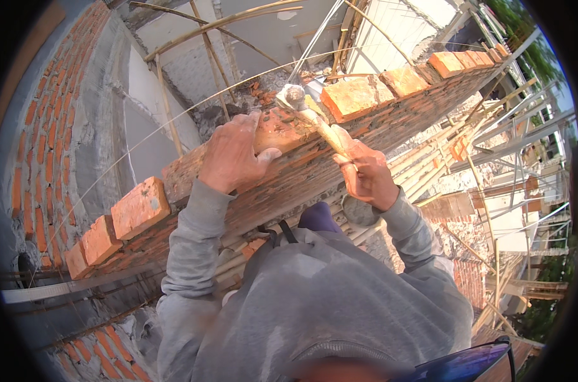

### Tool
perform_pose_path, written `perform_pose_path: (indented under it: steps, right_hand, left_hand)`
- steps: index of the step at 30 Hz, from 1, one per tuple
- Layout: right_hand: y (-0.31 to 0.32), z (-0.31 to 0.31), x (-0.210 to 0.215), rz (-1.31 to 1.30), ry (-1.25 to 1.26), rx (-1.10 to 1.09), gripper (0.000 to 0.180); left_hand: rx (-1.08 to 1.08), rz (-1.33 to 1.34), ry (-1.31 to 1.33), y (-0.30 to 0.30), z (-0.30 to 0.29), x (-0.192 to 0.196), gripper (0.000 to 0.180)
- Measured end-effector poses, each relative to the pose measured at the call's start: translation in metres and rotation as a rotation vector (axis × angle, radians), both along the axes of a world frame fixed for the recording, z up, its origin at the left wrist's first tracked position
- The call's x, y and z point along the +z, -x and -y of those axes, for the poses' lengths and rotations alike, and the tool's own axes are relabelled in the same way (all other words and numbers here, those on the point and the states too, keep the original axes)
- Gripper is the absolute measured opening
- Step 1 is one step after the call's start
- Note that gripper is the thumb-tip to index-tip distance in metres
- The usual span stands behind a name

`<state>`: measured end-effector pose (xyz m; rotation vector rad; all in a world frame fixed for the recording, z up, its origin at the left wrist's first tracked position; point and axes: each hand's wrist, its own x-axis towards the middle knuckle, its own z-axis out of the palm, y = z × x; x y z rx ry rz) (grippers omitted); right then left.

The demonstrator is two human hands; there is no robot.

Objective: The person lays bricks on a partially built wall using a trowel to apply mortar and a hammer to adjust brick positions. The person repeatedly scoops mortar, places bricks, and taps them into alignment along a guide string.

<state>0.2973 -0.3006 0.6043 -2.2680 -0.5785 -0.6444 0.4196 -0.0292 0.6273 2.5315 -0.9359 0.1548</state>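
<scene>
My left hand [235, 153] grips the left end of an orange brick [284, 129] on top of the brick wall [289, 181]. Its thumb lies along the near side and the fingers curl over the top. My right hand [367, 170] is wrapped round the wooden handle of a hammer [321, 129]. The hammer's pale, mortar-caked head is over the brick's far right corner; whether it touches is hard to tell. Right of this brick, past a gap, sits another brick [349, 99] on the same course.
Loose-looking bricks [140, 207] line the wall top at left, and more [454, 63] at right. A thin string [203, 102] crosses above the wall's far side. Bamboo poles [222, 28] stand beyond; bamboo scaffolding [429, 165] lies below at right.
</scene>
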Motion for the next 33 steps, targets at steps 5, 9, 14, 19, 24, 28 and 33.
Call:
perform_pose_path:
  steps: [5,9,14,19,24,28,33]
  right_hand:
    - [-0.001,-0.002,-0.015,-0.070,0.127,-0.119,0.044]
    - [-0.004,0.004,-0.018,-0.106,0.177,-0.100,0.054]
    - [-0.004,0.014,-0.017,0.167,0.223,-0.059,0.047]
    - [0.010,0.059,-0.004,0.162,0.173,-0.099,0.045]
    - [-0.002,0.120,0.009,0.164,0.066,-0.122,0.049]
    - [-0.014,0.144,0.006,0.147,0.031,-0.090,0.061]
    - [-0.019,0.162,-0.011,-0.149,0.085,-0.125,0.065]
  left_hand:
    - [0.003,-0.021,-0.006,0.001,0.001,0.000,0.075]
    - [-0.013,-0.013,0.020,0.002,0.001,-0.001,0.074]
    - [0.013,-0.018,0.015,0.005,0.003,0.005,0.075]
    - [0.040,0.115,-0.123,0.013,0.025,0.019,0.077]
    - [0.023,0.228,-0.012,0.021,0.110,0.015,0.073]
    - [0.097,0.208,-0.080,0.003,0.159,0.013,0.066]
    - [0.115,0.146,-0.142,-0.007,0.166,0.006,0.055]
